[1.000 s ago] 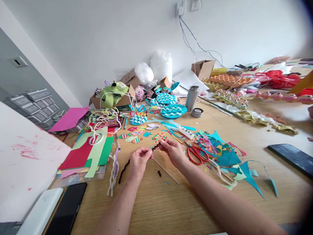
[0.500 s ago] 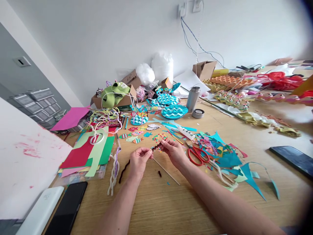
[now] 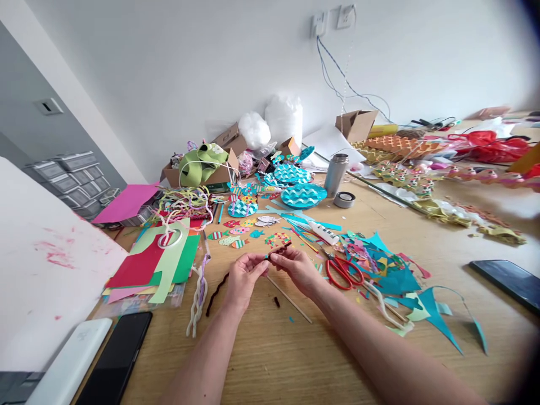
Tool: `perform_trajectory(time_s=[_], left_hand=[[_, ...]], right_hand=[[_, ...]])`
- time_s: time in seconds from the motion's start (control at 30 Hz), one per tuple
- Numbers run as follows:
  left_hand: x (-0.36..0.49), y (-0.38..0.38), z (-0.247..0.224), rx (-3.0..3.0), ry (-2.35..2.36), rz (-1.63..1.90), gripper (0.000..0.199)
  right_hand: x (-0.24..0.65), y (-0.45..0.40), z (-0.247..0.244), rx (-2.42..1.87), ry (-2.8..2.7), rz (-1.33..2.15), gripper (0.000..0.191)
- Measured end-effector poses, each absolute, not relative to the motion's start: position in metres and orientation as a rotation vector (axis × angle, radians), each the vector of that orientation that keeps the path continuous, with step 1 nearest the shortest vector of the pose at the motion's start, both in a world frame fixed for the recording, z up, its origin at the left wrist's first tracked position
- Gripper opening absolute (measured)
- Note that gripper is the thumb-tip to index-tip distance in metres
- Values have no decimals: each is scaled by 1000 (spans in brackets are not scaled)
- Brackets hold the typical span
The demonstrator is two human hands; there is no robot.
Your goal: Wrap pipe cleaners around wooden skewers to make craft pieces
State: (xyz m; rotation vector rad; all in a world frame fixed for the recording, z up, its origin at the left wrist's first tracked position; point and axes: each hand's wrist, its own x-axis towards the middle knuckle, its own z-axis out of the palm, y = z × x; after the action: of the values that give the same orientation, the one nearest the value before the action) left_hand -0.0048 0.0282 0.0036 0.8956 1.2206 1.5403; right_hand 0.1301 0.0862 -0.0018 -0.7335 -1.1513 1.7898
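Observation:
My left hand (image 3: 246, 275) and my right hand (image 3: 297, 270) meet over the wooden table, their fingertips close together. Both pinch a short dark brown fuzzy strand (image 3: 283, 248), whose free end sticks up past my right fingers. Under them a thin wooden stick (image 3: 291, 300) lies slanting on the tabletop, beside a small dark brown piece (image 3: 277, 302). Another dark brown strand (image 3: 216, 295) rests left of my left hand. Colourful paper fish (image 3: 229, 241) and a heap of tiny paper bits (image 3: 276, 239) lie beyond the hands.
Red-handled scissors (image 3: 343, 272), a glue tube (image 3: 324, 232) and blue paper scraps (image 3: 392, 275) lie to the right. A metal flask (image 3: 336, 175) stands behind. Coloured paper sheets (image 3: 135, 264), white-and-purple strands (image 3: 197, 301) and a black phone (image 3: 116, 360) are at left.
My right hand has moved closer to my left, leaving less of the brown strand between them; its end now points up to the right. The view has shifted slightly.

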Motion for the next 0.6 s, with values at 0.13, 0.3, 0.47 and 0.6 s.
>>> perform_trajectory(time_s=[0.13,0.3,0.47,0.6], left_hand=[[-6,27,3,1111,1371,1585,20],[-6,22,2,1541,1675,1609,12],[-4,19,3,1735,1816,1576,11],[-4,18,2,1863,1919,1513,12]], right_hand=[[131,87,2,-730,-1111,1754,27],[130,85,2,-724,-1118,1733,28],[126,81,0,-713,-1177,1708,25],[124,77,0,-729,-1215,1684,25]])
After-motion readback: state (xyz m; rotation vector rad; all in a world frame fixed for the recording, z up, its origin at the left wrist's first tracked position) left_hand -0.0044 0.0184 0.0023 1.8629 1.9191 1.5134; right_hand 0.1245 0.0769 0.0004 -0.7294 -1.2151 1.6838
